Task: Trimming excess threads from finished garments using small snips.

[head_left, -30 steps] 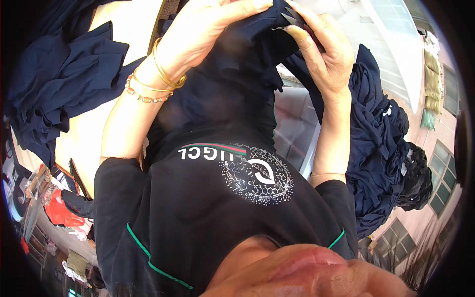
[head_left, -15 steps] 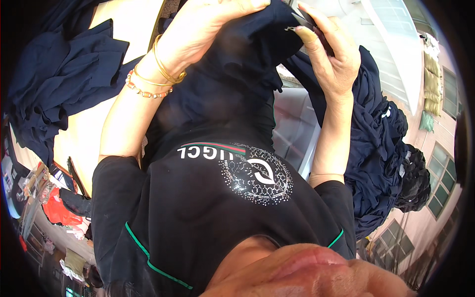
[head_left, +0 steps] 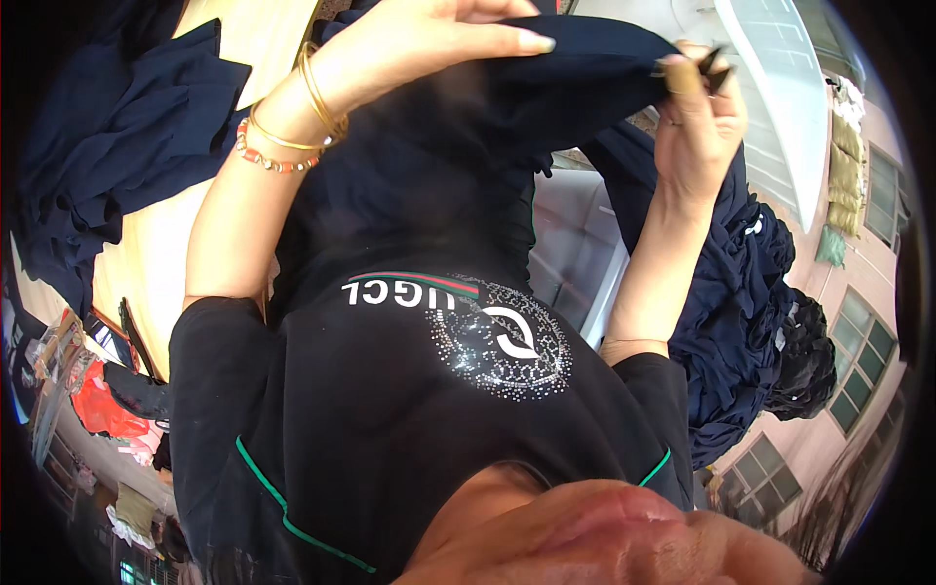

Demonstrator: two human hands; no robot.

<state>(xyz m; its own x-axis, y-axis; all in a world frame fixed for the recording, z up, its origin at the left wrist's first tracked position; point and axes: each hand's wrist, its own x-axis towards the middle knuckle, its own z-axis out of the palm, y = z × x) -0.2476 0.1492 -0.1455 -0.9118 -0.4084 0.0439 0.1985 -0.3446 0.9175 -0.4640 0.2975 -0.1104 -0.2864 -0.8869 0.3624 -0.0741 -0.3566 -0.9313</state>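
A dark navy cloth piece (head_left: pixel 595 63), its kind hard to make out, is stretched between my two hands above my lap. My left hand (head_left: pixel 419 44), with gold bangles and a beaded bracelet at the wrist, grips the cloth with the thumb lying on top. At the cloth's right end, my right hand (head_left: pixel 704 127) is closed, its yellowish thumb pressed to the edge. Dark pointed blades, seemingly small thread snips (head_left: pixel 718 70), stick out of that hand; their grip is hidden in the fingers.
Navy garments (head_left: pixel 127 146) lie heaped on a pale wooden table (head_left: pixel 146 263) at the left. A large navy cloth pile (head_left: pixel 741 331) rises at the right. Between it and my body stands a translucent plastic bin (head_left: pixel 575 234). Another clear plastic sheet or tub (head_left: pixel 775 107) is at the far right.
My right hand has moved to the right with the snips, and the cloth between my hands is stretched wider. The blades now point up and right, away from the cloth.
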